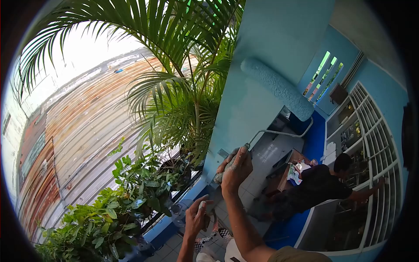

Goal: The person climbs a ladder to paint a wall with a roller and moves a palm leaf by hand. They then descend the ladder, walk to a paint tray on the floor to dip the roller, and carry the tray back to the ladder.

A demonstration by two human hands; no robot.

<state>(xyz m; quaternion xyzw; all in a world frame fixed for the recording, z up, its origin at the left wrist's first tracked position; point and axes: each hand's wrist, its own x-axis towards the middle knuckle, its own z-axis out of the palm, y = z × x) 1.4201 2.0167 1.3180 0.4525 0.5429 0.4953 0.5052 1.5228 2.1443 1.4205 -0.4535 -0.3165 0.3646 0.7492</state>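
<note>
My right hand (237,168) is closed around the paint-smeared handle of a paint roller (279,89). The roller's light-blue, textured sleeve is raised against or close to a light-blue wall pillar (262,115); whether it touches cannot be told. A bent metal frame (279,132) joins the sleeve to the handle. Lower down, my left hand (197,217) hovers in front of my body with nothing visible in it. Its thumb and index finger are apart, the other fingers are loosely curled, and pale paint marks the fingertips.
Potted palms (196,87) and leafy plants (118,214) line the ledge at left, beyond which lies a rusty corrugated roof (96,113). At right, another person (314,187) in dark clothes reaches to a white window grille (371,139). A cluttered wooden table (286,177) stands behind.
</note>
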